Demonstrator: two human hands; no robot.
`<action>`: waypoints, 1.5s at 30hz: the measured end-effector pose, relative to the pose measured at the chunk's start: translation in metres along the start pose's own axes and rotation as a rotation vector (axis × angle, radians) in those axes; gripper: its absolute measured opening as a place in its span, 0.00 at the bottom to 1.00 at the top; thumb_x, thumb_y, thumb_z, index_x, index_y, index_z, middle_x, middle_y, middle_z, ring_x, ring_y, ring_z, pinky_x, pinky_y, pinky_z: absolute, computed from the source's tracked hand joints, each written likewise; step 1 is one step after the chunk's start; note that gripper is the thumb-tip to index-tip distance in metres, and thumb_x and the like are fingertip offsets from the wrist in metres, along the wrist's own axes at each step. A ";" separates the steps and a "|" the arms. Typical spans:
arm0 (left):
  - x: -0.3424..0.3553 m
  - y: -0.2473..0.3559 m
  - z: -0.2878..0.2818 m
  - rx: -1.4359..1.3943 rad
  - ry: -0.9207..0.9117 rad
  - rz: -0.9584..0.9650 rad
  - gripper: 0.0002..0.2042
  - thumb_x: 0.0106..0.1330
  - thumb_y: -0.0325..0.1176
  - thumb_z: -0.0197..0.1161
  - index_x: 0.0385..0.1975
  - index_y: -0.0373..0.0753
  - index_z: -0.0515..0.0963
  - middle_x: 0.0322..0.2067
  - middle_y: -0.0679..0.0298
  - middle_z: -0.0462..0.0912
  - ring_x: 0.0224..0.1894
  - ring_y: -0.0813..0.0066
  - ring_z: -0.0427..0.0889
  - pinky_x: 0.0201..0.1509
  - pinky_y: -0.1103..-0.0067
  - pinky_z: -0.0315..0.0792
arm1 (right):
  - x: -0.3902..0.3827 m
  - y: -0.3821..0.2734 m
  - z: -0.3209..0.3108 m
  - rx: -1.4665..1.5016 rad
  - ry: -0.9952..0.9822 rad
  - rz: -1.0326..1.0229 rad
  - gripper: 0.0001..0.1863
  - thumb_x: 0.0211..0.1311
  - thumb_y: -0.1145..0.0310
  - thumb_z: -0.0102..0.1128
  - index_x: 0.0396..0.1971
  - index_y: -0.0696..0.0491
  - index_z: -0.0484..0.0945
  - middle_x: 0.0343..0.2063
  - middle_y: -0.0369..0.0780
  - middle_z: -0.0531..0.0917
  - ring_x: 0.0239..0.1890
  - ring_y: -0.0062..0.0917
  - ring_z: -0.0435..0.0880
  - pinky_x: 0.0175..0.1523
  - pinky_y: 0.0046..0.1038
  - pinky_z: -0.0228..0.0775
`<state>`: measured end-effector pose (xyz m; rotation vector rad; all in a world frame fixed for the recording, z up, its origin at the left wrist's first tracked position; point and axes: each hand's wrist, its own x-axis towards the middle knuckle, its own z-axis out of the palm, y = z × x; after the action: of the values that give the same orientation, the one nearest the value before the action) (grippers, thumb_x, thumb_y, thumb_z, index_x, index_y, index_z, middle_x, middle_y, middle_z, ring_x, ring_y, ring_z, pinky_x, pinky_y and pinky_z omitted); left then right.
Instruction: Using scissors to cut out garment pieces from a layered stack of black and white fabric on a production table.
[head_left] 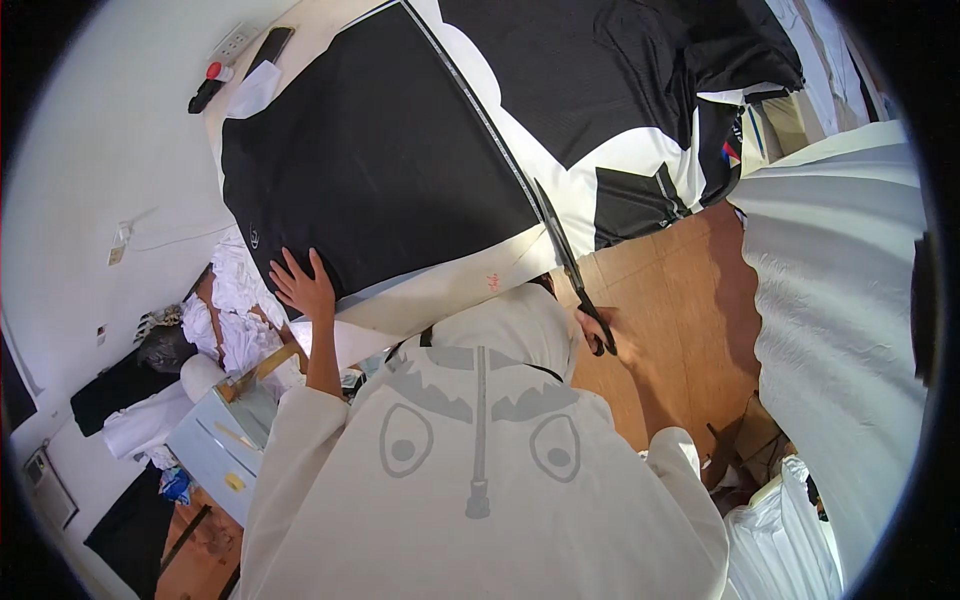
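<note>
A large black fabric piece [380,160] lies spread on the table [430,290]. My left hand [302,287] rests on its near left corner, palm down with the fingers apart. Long dark scissors [572,262] are gripped by their handles in my right hand [592,322], just off the table's near edge. Their blades point away from me, beside the fabric's near right corner. A narrow grey-and-white strip [475,105] runs along the fabric's right edge; its exact kind I cannot tell. White material [545,165] shows to the right of it.
More black fabric [560,80] lies rumpled at the far right, with a small black piece [635,205] nearer. A dark phone [272,45] and a red-capped item [216,72] sit at the far left. White cloth [240,280] is heaped left; a white curtain [830,300] hangs right.
</note>
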<state>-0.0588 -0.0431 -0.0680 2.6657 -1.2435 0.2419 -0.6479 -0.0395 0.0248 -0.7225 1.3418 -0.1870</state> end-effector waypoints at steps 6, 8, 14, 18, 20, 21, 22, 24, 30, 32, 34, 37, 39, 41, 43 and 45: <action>-0.001 0.001 -0.001 0.030 0.016 0.013 0.36 0.78 0.64 0.54 0.80 0.51 0.66 0.81 0.44 0.58 0.83 0.40 0.54 0.81 0.40 0.48 | 0.020 -0.019 0.005 -0.005 0.021 0.039 0.26 0.66 0.42 0.76 0.23 0.48 0.77 0.15 0.30 0.74 0.16 0.14 0.72 0.22 0.22 0.62; -0.001 0.000 -0.001 0.028 0.008 0.004 0.36 0.78 0.64 0.54 0.80 0.52 0.66 0.81 0.45 0.57 0.83 0.41 0.53 0.81 0.41 0.47 | 0.023 -0.017 0.006 0.020 0.026 0.045 0.26 0.66 0.43 0.76 0.23 0.48 0.78 0.14 0.30 0.74 0.15 0.14 0.71 0.22 0.22 0.61; 0.000 0.000 -0.002 0.012 0.003 -0.004 0.35 0.79 0.64 0.54 0.80 0.52 0.66 0.82 0.46 0.56 0.83 0.41 0.52 0.82 0.42 0.45 | 0.013 -0.030 0.012 -0.033 0.061 0.020 0.24 0.67 0.45 0.76 0.25 0.50 0.81 0.14 0.29 0.74 0.14 0.14 0.70 0.21 0.21 0.61; 0.001 0.002 -0.003 0.005 -0.001 0.000 0.35 0.79 0.62 0.55 0.80 0.51 0.66 0.81 0.46 0.57 0.83 0.42 0.52 0.82 0.43 0.45 | 0.024 -0.032 0.007 -0.006 0.005 0.049 0.24 0.67 0.43 0.75 0.26 0.49 0.81 0.16 0.29 0.75 0.17 0.14 0.74 0.24 0.21 0.65; 0.000 0.002 -0.004 0.014 -0.010 0.003 0.35 0.79 0.62 0.55 0.80 0.51 0.66 0.81 0.46 0.57 0.83 0.42 0.53 0.83 0.43 0.45 | 0.028 -0.051 0.010 0.009 -0.003 0.070 0.25 0.67 0.42 0.74 0.26 0.49 0.81 0.17 0.29 0.75 0.18 0.14 0.74 0.25 0.21 0.65; 0.000 0.001 -0.004 0.022 -0.017 -0.004 0.35 0.79 0.62 0.55 0.80 0.50 0.66 0.81 0.46 0.57 0.83 0.42 0.53 0.83 0.43 0.45 | 0.030 -0.062 0.012 0.014 -0.013 0.089 0.25 0.67 0.41 0.74 0.27 0.49 0.81 0.17 0.28 0.74 0.19 0.13 0.75 0.26 0.21 0.66; 0.001 0.003 -0.004 0.021 -0.014 -0.001 0.35 0.79 0.62 0.54 0.80 0.50 0.66 0.82 0.46 0.56 0.83 0.43 0.53 0.83 0.44 0.44 | 0.031 -0.071 0.015 -0.047 -0.003 0.040 0.30 0.71 0.38 0.68 0.21 0.48 0.74 0.16 0.31 0.73 0.18 0.18 0.74 0.25 0.25 0.64; 0.001 0.006 -0.003 0.005 -0.014 0.000 0.35 0.79 0.63 0.53 0.80 0.51 0.66 0.81 0.46 0.57 0.83 0.42 0.53 0.83 0.44 0.44 | 0.039 -0.073 0.013 -0.038 0.001 0.029 0.30 0.71 0.38 0.68 0.21 0.48 0.74 0.16 0.31 0.73 0.17 0.18 0.74 0.25 0.25 0.64; 0.001 0.006 -0.003 0.018 -0.017 -0.013 0.36 0.79 0.65 0.52 0.80 0.51 0.67 0.81 0.45 0.57 0.83 0.42 0.53 0.83 0.45 0.44 | 0.050 -0.083 0.017 -0.032 0.038 0.020 0.29 0.64 0.39 0.75 0.21 0.49 0.78 0.15 0.29 0.74 0.16 0.14 0.73 0.23 0.21 0.61; 0.002 0.006 -0.003 0.015 -0.011 0.005 0.36 0.79 0.64 0.52 0.80 0.50 0.67 0.81 0.45 0.57 0.83 0.41 0.53 0.83 0.46 0.44 | 0.050 -0.080 0.020 -0.059 0.091 0.035 0.29 0.64 0.40 0.76 0.20 0.49 0.78 0.15 0.30 0.76 0.16 0.14 0.73 0.23 0.21 0.61; 0.003 0.006 -0.003 0.016 -0.012 0.003 0.36 0.79 0.64 0.52 0.80 0.50 0.67 0.81 0.45 0.57 0.83 0.41 0.53 0.84 0.46 0.44 | 0.048 -0.084 0.019 -0.057 0.082 0.045 0.29 0.65 0.40 0.75 0.20 0.49 0.78 0.15 0.30 0.76 0.16 0.14 0.74 0.23 0.21 0.61; 0.003 0.007 -0.005 0.008 -0.016 -0.003 0.35 0.79 0.64 0.52 0.80 0.51 0.67 0.81 0.45 0.57 0.83 0.41 0.53 0.84 0.46 0.44 | 0.052 -0.092 0.019 -0.055 0.053 0.030 0.29 0.66 0.40 0.74 0.20 0.50 0.78 0.14 0.31 0.77 0.17 0.15 0.75 0.24 0.21 0.62; 0.004 0.009 -0.006 -0.004 -0.024 -0.005 0.35 0.80 0.64 0.52 0.80 0.51 0.67 0.81 0.45 0.57 0.83 0.41 0.53 0.84 0.47 0.44 | 0.055 -0.100 0.018 -0.055 0.037 0.010 0.29 0.66 0.40 0.74 0.20 0.50 0.78 0.14 0.31 0.77 0.17 0.15 0.76 0.24 0.21 0.63; 0.005 0.007 -0.006 0.007 -0.049 -0.016 0.35 0.80 0.62 0.54 0.80 0.50 0.65 0.82 0.47 0.55 0.84 0.44 0.50 0.83 0.44 0.44 | 0.061 -0.111 0.019 -0.025 0.004 0.001 0.29 0.66 0.40 0.74 0.21 0.50 0.78 0.15 0.31 0.77 0.17 0.15 0.76 0.24 0.22 0.63; 0.005 0.004 -0.008 0.010 -0.041 -0.018 0.35 0.80 0.61 0.55 0.80 0.50 0.65 0.82 0.47 0.55 0.84 0.43 0.50 0.83 0.44 0.44 | 0.069 -0.121 0.024 -0.043 0.004 -0.009 0.29 0.69 0.42 0.73 0.19 0.49 0.76 0.14 0.31 0.75 0.17 0.16 0.74 0.24 0.23 0.62; 0.004 0.001 -0.010 0.015 -0.026 -0.027 0.35 0.79 0.61 0.55 0.80 0.50 0.65 0.82 0.47 0.55 0.84 0.43 0.50 0.83 0.44 0.44 | 0.075 -0.125 0.027 -0.066 -0.002 -0.025 0.29 0.71 0.43 0.71 0.18 0.48 0.74 0.14 0.31 0.73 0.16 0.18 0.73 0.24 0.24 0.62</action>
<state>-0.0577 -0.0448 -0.0575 2.7045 -1.2176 0.2137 -0.5703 -0.1649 0.0364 -0.7949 1.3427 -0.1620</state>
